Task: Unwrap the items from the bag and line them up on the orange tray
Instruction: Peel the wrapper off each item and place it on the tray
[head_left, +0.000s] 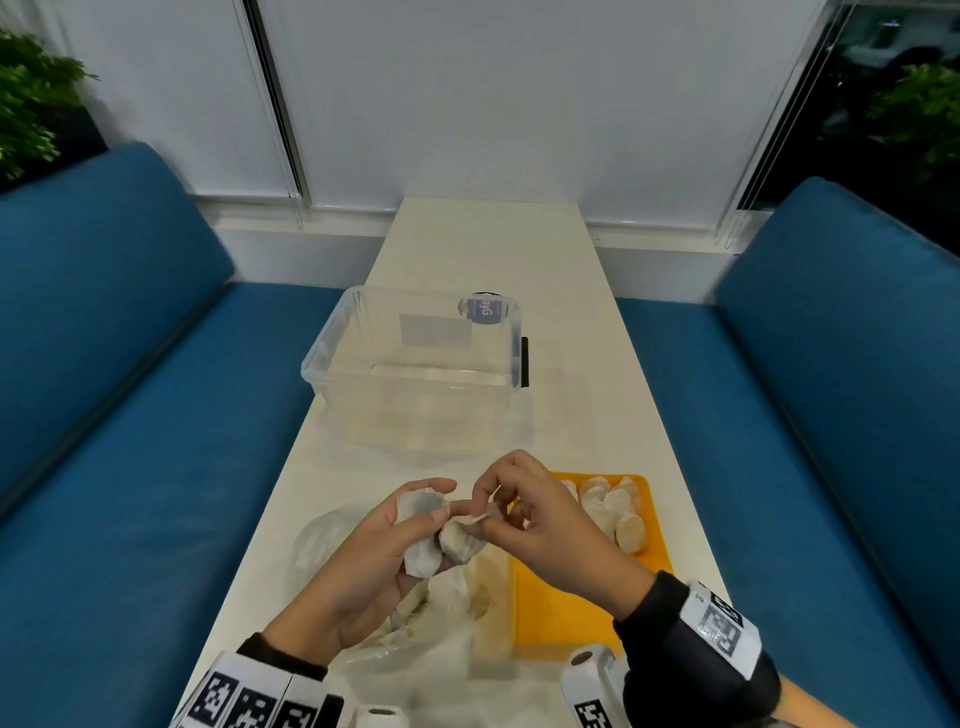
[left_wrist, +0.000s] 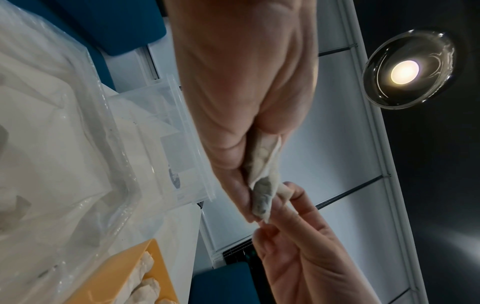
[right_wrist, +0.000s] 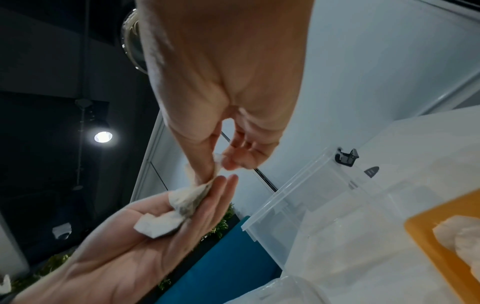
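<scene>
I am holding a wrapped item in my left hand above the bag while my right hand is pinching its wrapper edge, peeling; several unwrapped pieces are lying on the tray, more apparently remaining bagged.

Head view was evenly lit and soft in focus, with lines bowed at the frame edges. A round ceiling lamp glared in the left wrist view, ringed by reflections in its glass shade. A smaller spot lamp flared against a dark ceiling in the right wrist view. Both wrist views showed smeared detail and strong wide-angle stretch.
</scene>
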